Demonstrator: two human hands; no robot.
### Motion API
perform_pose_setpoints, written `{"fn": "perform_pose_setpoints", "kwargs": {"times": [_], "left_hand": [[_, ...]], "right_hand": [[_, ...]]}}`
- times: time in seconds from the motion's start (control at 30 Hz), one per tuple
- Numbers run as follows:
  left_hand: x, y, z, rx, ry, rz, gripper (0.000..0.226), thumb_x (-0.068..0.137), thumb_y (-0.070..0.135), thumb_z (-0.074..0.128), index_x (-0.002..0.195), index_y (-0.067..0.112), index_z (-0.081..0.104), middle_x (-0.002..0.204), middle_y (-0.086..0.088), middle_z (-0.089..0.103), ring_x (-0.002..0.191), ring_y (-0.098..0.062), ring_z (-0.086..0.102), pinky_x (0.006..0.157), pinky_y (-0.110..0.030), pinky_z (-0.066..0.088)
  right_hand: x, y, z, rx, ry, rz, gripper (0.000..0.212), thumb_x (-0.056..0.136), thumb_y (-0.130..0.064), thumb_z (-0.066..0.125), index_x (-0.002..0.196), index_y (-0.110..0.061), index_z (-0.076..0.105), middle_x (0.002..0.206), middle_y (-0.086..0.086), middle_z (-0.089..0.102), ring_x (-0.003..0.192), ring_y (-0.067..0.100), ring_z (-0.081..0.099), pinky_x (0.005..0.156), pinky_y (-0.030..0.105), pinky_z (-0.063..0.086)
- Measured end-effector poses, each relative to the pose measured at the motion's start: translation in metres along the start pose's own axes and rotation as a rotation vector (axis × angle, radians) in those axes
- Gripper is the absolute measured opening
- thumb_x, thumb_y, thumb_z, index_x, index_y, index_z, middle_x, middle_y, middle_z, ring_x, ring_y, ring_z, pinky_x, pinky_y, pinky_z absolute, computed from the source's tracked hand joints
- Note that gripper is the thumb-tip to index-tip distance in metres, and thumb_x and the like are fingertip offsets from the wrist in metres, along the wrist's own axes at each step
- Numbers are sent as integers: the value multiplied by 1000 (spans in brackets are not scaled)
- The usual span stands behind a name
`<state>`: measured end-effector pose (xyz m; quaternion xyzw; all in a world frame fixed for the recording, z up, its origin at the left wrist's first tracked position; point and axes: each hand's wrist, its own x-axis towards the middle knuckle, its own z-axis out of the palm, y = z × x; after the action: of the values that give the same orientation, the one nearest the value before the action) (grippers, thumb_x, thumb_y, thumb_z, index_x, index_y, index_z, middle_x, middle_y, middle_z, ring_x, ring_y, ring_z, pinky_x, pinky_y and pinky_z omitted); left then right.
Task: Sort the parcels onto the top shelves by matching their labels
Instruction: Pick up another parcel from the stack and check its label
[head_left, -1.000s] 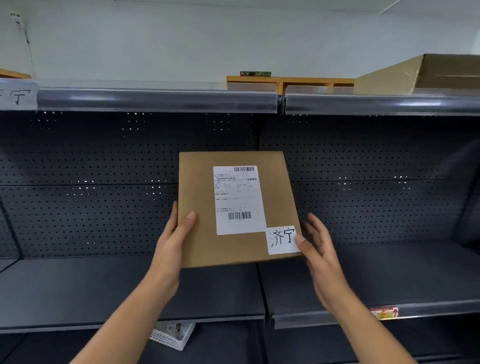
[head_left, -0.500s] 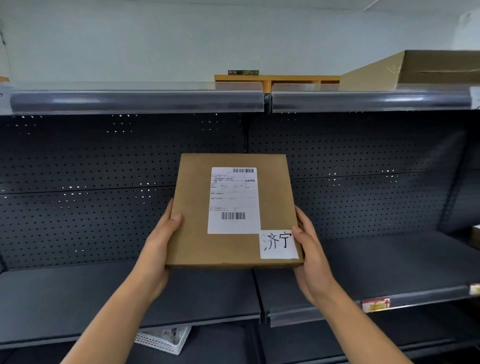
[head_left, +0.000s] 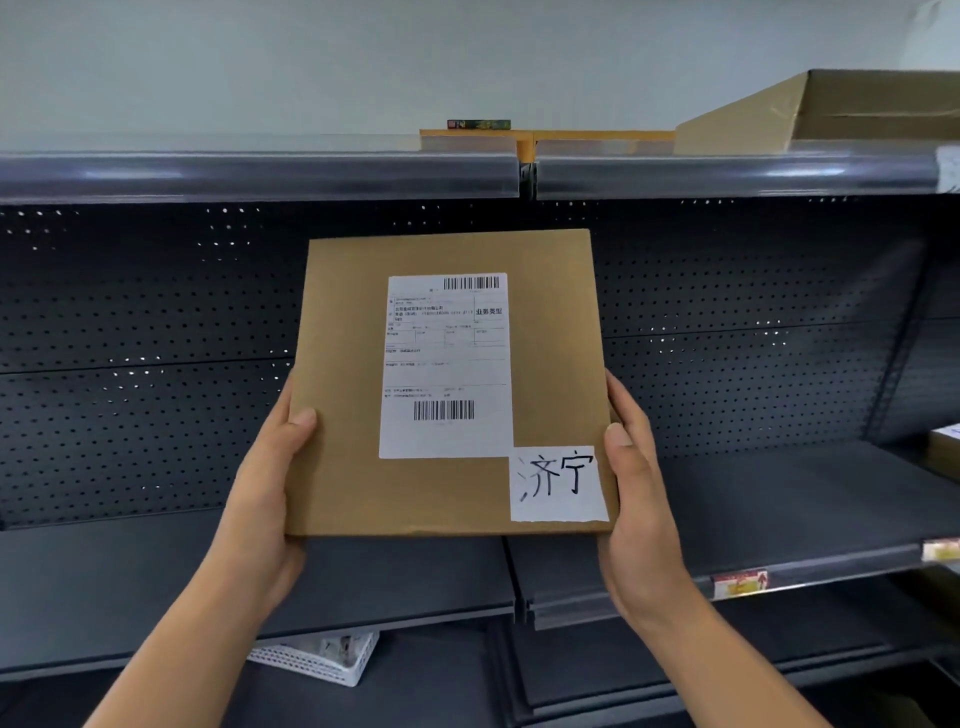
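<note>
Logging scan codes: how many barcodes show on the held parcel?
2, both on the parcel's white shipping label: one at its top right, one near its bottom. Other faces are hidden.

A white mesh basket lies on the lowest shelf, left of its middle. An orange price tag sticks to the middle shelf's front edge.
</note>
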<state>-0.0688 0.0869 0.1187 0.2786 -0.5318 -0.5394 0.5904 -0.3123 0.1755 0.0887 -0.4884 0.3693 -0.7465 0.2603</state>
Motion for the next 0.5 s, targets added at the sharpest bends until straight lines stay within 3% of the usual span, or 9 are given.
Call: {"fn": "perform_pose_setpoints", "kwargs": {"times": [0.27,0.5], "left_hand": [[-11,11,-3,-19,-6,6,43,107,33,39,141,44,61,127,11,75,103,-11,72,79,-39,54],[-17,15,-5,-19,9,-16,43,106,33,40,141,45,62,132,9,74,111,-15,69,82,-41,53]], "right_hand": [[-11,-11,4,-3,5,-22,44,106,-42,41,147,-52,52,152,-10,64,142,18,59,123,58,38],[-15,-10,6,-8,-14,-17,47,106,-39,40,152,-45,46,150,-11,65,141,16,60,123,54,39]]}}
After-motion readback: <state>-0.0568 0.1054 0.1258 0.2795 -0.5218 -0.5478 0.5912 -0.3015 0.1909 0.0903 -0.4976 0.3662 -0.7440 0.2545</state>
